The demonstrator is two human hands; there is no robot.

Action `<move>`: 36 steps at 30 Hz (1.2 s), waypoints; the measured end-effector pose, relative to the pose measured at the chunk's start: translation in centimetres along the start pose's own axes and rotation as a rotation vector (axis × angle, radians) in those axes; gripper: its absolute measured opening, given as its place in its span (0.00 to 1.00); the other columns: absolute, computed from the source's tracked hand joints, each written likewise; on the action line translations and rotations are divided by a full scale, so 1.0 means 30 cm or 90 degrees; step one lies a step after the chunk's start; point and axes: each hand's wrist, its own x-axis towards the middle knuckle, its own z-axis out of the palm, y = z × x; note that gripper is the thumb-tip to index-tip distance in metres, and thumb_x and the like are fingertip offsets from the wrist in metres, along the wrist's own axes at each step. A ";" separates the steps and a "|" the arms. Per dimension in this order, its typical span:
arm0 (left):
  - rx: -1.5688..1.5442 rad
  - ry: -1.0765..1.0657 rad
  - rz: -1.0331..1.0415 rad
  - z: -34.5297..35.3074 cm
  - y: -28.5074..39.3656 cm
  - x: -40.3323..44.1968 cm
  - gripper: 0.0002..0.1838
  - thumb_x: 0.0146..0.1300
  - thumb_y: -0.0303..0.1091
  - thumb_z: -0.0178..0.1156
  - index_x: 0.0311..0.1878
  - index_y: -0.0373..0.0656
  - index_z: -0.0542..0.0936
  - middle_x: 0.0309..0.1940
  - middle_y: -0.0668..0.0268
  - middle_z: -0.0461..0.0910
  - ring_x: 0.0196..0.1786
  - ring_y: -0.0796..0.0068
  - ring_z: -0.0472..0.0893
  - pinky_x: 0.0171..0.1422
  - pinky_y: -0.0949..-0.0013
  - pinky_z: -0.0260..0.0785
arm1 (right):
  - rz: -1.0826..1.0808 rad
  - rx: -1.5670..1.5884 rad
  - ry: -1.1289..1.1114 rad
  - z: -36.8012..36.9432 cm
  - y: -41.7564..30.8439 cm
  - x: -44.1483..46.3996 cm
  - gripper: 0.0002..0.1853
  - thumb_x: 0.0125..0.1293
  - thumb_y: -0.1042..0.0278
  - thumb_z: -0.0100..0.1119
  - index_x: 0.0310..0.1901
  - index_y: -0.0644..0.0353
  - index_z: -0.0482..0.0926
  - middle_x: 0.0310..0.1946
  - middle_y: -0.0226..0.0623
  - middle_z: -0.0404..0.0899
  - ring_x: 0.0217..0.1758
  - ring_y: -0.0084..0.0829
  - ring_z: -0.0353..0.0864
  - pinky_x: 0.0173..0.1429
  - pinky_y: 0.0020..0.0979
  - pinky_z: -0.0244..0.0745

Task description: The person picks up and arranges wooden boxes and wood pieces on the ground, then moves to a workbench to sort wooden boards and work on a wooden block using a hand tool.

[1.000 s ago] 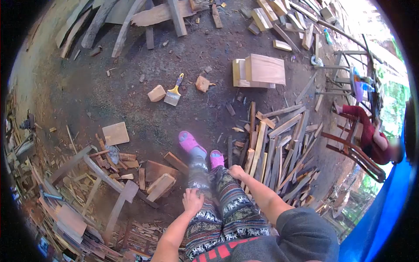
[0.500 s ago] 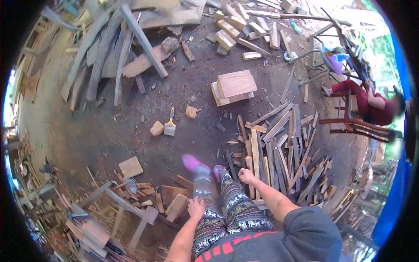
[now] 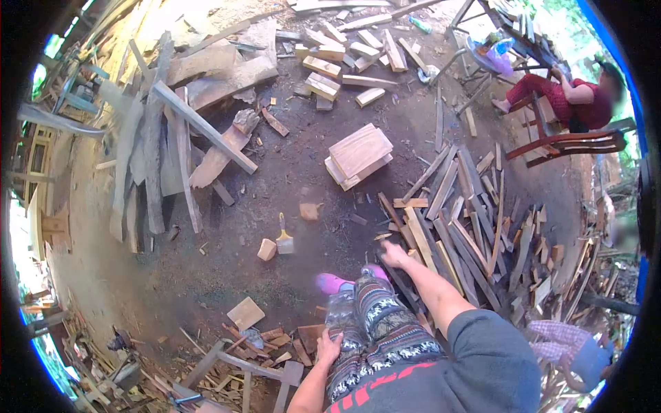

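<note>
Our trousers (image 3: pixel 396 315) run in bands of blk, wht & brownish motifs; our T-shirt (image 3: pixel 482 365) is dk grey w/ a red print (image 3: pixel 382 387), our shoes (image 3: pixel 333 283) bright pink. We see a yellow-&-grey brush (image 3: pixel 284 244), a lt tan block (image 3: pixel 267 250), a pale pinkish-tan board stack (image 3: pixel 359 151) w/ faint grain, & sticks (image 3: pixel 468 246) mixing grey, brn & honey-yellow vs. dk grey-brn ground (image 3: pixel 206 275). Also: a person (image 3: pixel 586 102) in deep red, a reddish-brn chair (image 3: pixel 575 140), a purple bag (image 3: pixel 500 64) & a pink-&-wht checked garment (image 3: pixel 554 339).
</note>
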 end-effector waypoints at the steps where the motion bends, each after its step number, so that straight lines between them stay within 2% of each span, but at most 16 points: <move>1: 0.007 -0.009 -0.006 0.001 -0.006 0.021 0.37 0.58 0.57 0.57 0.65 0.45 0.64 0.54 0.41 0.70 0.58 0.43 0.71 0.62 0.52 0.63 | 0.015 0.030 -0.017 -0.064 -0.076 0.048 0.31 0.57 0.64 0.54 0.64 0.56 0.60 0.48 0.61 0.75 0.54 0.56 0.74 0.59 0.46 0.69; 4: -0.031 0.004 0.085 0.065 -0.077 0.058 0.40 0.57 0.58 0.58 0.68 0.46 0.59 0.56 0.38 0.67 0.58 0.41 0.70 0.62 0.50 0.62 | -0.001 -0.033 0.057 -0.120 -0.130 0.297 0.37 0.58 0.64 0.51 0.69 0.50 0.51 0.46 0.63 0.75 0.51 0.58 0.75 0.59 0.49 0.69; 7: 0.031 -0.027 -0.026 -0.004 0.075 0.033 0.40 0.58 0.56 0.58 0.69 0.47 0.57 0.55 0.37 0.68 0.57 0.40 0.70 0.61 0.48 0.62 | -0.044 -0.066 0.174 -0.190 -0.153 0.557 0.39 0.57 0.64 0.53 0.70 0.50 0.49 0.40 0.63 0.77 0.45 0.60 0.77 0.52 0.51 0.72; 14: 0.019 0.038 -0.079 -0.044 0.273 0.077 0.41 0.58 0.52 0.59 0.70 0.50 0.53 0.48 0.42 0.67 0.51 0.40 0.71 0.56 0.47 0.64 | 0.012 -0.020 0.245 -0.351 -0.231 0.953 0.43 0.59 0.62 0.55 0.72 0.49 0.42 0.42 0.59 0.78 0.48 0.55 0.77 0.55 0.49 0.72; 18: 0.023 0.051 -0.114 -0.025 0.317 0.093 0.41 0.57 0.51 0.59 0.70 0.49 0.53 0.47 0.43 0.68 0.50 0.41 0.71 0.54 0.46 0.64 | 0.051 -0.075 0.165 -0.359 -0.221 0.964 0.43 0.60 0.64 0.55 0.72 0.49 0.40 0.43 0.60 0.77 0.48 0.55 0.77 0.54 0.47 0.72; 21: 0.010 0.044 -0.124 -0.023 0.363 0.103 0.42 0.57 0.52 0.60 0.70 0.48 0.53 0.47 0.44 0.67 0.50 0.41 0.71 0.53 0.46 0.64 | -0.123 0.033 0.243 -0.271 -0.180 0.857 0.35 0.59 0.70 0.54 0.68 0.54 0.54 0.46 0.61 0.75 0.49 0.57 0.75 0.54 0.49 0.71; 22: 0.018 0.026 -0.151 -0.022 0.376 0.104 0.42 0.57 0.53 0.59 0.70 0.49 0.54 0.48 0.44 0.67 0.50 0.41 0.71 0.54 0.45 0.64 | -0.161 -0.047 0.251 -0.238 -0.174 0.790 0.33 0.60 0.69 0.54 0.66 0.57 0.56 0.39 0.59 0.77 0.46 0.57 0.76 0.51 0.50 0.71; 23: 0.027 0.009 -0.178 -0.024 0.388 0.102 0.42 0.57 0.54 0.59 0.70 0.50 0.54 0.48 0.44 0.67 0.50 0.42 0.71 0.54 0.45 0.64 | -0.189 0.039 0.191 -0.172 -0.127 0.739 0.30 0.60 0.68 0.53 0.64 0.57 0.59 0.40 0.60 0.77 0.45 0.57 0.77 0.51 0.50 0.71; 24: 0.015 0.019 -0.174 -0.025 0.399 0.102 0.42 0.57 0.54 0.59 0.70 0.50 0.54 0.48 0.44 0.67 0.50 0.42 0.71 0.54 0.45 0.64 | -0.118 -0.006 0.116 -0.148 -0.134 0.635 0.23 0.60 0.67 0.52 0.59 0.56 0.66 0.40 0.58 0.78 0.46 0.57 0.77 0.50 0.49 0.72; 25: 0.029 0.004 -0.187 -0.027 0.409 0.103 0.41 0.57 0.54 0.58 0.70 0.51 0.55 0.50 0.43 0.66 0.51 0.41 0.71 0.55 0.45 0.63 | -0.137 -0.011 -0.007 -0.127 -0.109 0.554 0.24 0.58 0.61 0.53 0.56 0.61 0.69 0.50 0.52 0.76 0.51 0.50 0.76 0.57 0.44 0.70; 27: 0.032 0.000 -0.195 -0.029 0.431 0.122 0.40 0.57 0.55 0.58 0.70 0.52 0.56 0.51 0.43 0.65 0.51 0.41 0.71 0.56 0.45 0.63 | -0.069 -0.042 -0.210 -0.066 -0.012 0.419 0.20 0.57 0.57 0.56 0.48 0.61 0.77 0.50 0.50 0.77 0.54 0.50 0.75 0.59 0.43 0.69; 29: 0.105 -0.056 -0.235 -0.036 0.449 0.146 0.39 0.57 0.56 0.57 0.70 0.54 0.57 0.54 0.41 0.63 0.53 0.41 0.71 0.57 0.44 0.63 | 0.014 -0.172 -0.307 -0.093 -0.027 0.266 0.23 0.61 0.52 0.52 0.50 0.61 0.77 0.51 0.50 0.76 0.57 0.49 0.74 0.61 0.39 0.68; 30: 0.096 -0.079 -0.308 -0.121 0.536 0.157 0.35 0.57 0.55 0.57 0.65 0.49 0.65 0.54 0.43 0.67 0.56 0.44 0.71 0.60 0.49 0.62 | 0.021 -0.123 -0.284 -0.052 0.045 0.210 0.24 0.62 0.51 0.52 0.51 0.61 0.77 0.52 0.50 0.76 0.57 0.48 0.74 0.62 0.39 0.68; 31: 0.085 -0.068 -0.304 -0.104 0.503 0.191 0.35 0.57 0.55 0.57 0.65 0.49 0.65 0.54 0.43 0.67 0.56 0.44 0.71 0.60 0.49 0.62 | 0.027 -0.073 -0.262 -0.027 0.116 0.195 0.24 0.63 0.49 0.52 0.52 0.61 0.76 0.53 0.51 0.75 0.57 0.48 0.74 0.62 0.38 0.67; 33: -0.114 0.048 0.008 -0.042 0.392 0.285 0.27 0.60 0.51 0.57 0.56 0.42 0.75 0.48 0.50 0.76 0.53 0.51 0.75 0.59 0.56 0.65 | 0.034 -0.098 -0.295 -0.125 0.041 0.149 0.25 0.63 0.47 0.51 0.51 0.61 0.77 0.51 0.49 0.77 0.56 0.47 0.75 0.59 0.39 0.69; 36: -0.475 0.088 0.186 -0.289 0.693 0.235 0.16 0.63 0.41 0.57 0.44 0.37 0.80 0.38 0.61 0.81 0.44 0.67 0.79 0.52 0.67 0.68 | 0.056 -0.146 -0.421 -0.304 -0.164 0.065 0.27 0.63 0.44 0.51 0.52 0.60 0.77 0.50 0.47 0.78 0.54 0.43 0.76 0.57 0.40 0.71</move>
